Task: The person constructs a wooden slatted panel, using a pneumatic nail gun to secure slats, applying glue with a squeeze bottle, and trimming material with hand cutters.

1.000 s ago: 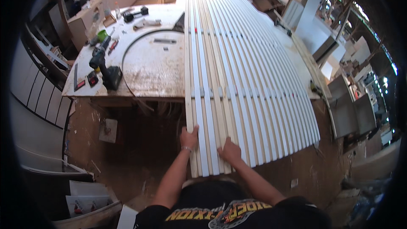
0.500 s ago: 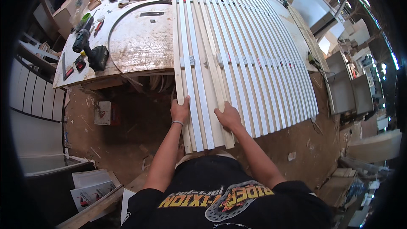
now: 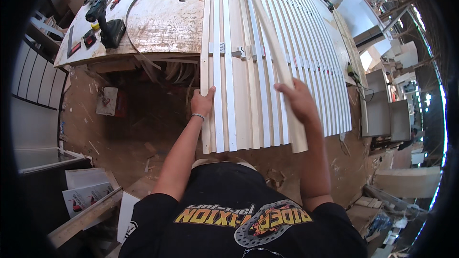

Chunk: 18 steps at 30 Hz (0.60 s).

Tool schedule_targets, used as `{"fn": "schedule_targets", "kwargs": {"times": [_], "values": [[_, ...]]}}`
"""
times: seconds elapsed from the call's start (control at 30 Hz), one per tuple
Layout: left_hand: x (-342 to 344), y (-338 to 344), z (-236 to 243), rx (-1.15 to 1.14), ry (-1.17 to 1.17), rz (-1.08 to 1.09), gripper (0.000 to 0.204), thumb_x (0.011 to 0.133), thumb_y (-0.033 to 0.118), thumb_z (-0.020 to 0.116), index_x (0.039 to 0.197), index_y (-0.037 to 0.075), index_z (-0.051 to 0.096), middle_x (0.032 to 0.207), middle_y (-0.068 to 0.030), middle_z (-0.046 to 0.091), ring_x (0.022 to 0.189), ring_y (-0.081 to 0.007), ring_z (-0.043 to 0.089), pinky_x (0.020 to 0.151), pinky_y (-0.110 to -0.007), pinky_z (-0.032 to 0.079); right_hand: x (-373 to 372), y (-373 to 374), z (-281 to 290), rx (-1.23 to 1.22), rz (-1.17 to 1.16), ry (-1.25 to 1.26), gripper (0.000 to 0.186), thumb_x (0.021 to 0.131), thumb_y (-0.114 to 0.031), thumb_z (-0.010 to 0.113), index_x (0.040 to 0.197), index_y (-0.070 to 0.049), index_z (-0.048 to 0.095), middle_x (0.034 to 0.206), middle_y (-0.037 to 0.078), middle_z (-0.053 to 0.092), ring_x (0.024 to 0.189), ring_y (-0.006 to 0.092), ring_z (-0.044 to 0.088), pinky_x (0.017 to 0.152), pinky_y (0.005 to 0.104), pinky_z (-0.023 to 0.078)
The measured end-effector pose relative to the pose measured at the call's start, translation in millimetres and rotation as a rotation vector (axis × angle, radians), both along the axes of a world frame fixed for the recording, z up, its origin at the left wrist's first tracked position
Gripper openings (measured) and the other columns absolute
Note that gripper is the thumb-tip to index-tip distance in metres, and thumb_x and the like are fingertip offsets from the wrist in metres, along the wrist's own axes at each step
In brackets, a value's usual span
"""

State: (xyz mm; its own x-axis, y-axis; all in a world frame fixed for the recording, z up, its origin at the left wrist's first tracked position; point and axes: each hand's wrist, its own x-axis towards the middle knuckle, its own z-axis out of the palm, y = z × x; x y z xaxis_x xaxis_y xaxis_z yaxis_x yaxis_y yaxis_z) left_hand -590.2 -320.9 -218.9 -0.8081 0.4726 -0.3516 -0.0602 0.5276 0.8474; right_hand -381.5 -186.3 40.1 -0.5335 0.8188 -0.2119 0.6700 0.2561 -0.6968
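A long panel of parallel white-faced and bare wooden slats (image 3: 231, 119) stretches away from me over the workbench. Its near ends overhang the front edge. My left hand (image 3: 202, 101) is closed around the pale strip (image 3: 205, 136) at the panel's left edge, thumb on top. In my right hand (image 3: 302, 101) is a loose wooden strip (image 3: 298, 142), slanting across the slats with its near end to the right. Part of its length is covered by that hand. Small grey blocks (image 3: 238, 53) sit between the slats farther up, near a wider gap that bares the pale board beneath.
Left of the panel, the worn workbench (image 3: 165, 33) carries a cordless drill (image 3: 103, 16), a tape measure (image 3: 89, 38), red-handled pliers (image 3: 117, 1) and a curved dark strip (image 3: 131, 7). A white-and-red box (image 3: 106, 101) stands on the littered floor. Cabinet parts (image 3: 377, 107) stand at the right.
My right hand has moved right and slightly away from me, swinging the loose strip's near end rightward over the slats. My left hand remains on the left edge. The view has shifted slightly.
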Motion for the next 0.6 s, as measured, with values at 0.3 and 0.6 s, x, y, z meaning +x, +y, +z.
{"fn": "schedule_targets", "kwargs": {"times": [0.3, 0.6], "values": [[-0.6, -9.1, -4.1, 0.013, -0.031, 0.024, 0.079, 0.085, 0.058, 0.072, 0.122, -0.010, 0.058, 0.114, -0.0309, 0.068, 0.109, -0.0432, 0.066, 0.096, -0.046, 0.051, 25.2, 59.6, 172.1, -0.795, 0.296, 1.058, 0.055, 0.106, -0.024, 0.048, 0.143, 0.012, 0.029, 0.081, 0.011, 0.058, 0.067, 0.0207, 0.065, 0.050, 0.0256, 0.054], [1.5, -3.6, -8.3, 0.085, -0.028, 0.026, 0.078, 0.082, 0.057, 0.075, 0.121, -0.007, 0.058, 0.115, -0.0294, 0.068, 0.109, -0.0424, 0.067, 0.095, -0.046, 0.052, -38.7, 96.1, 348.7, -0.798, 0.590, 1.095, 0.060, 0.102, -0.015, 0.055, 0.143, 0.014, 0.022, 0.101, 0.013, 0.054, 0.087, 0.0189, 0.061, 0.060, 0.0246, 0.051]]}}
